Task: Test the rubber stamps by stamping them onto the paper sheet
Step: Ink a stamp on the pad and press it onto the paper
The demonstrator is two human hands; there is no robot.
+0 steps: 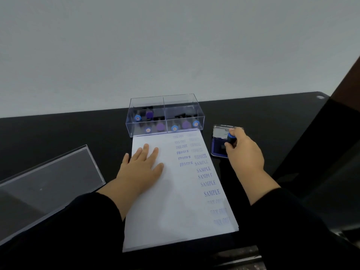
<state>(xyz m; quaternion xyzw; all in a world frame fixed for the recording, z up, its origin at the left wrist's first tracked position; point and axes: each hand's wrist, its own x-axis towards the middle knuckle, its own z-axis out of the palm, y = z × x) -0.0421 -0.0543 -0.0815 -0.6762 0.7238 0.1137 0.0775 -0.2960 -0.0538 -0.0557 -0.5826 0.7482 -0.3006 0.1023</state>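
My left hand [143, 164] lies flat, fingers spread, pinning the paper sheet [175, 191] mid-tabletop. My right hand [242, 151] pinches the stamp [231, 138] on the ink pad [221, 147] near the right edge — I should press evenly, lift straight.

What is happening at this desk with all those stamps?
A person is trying out rubber stamps. The right hand holds a blue-topped stamp down on the open ink pad, while the left hand lies flat on the paper sheet. The sheet already bears rows reading FAX OUT, FRAGILE and SAMPLE. More stamps wait in the clear box; its lid lies to the left.
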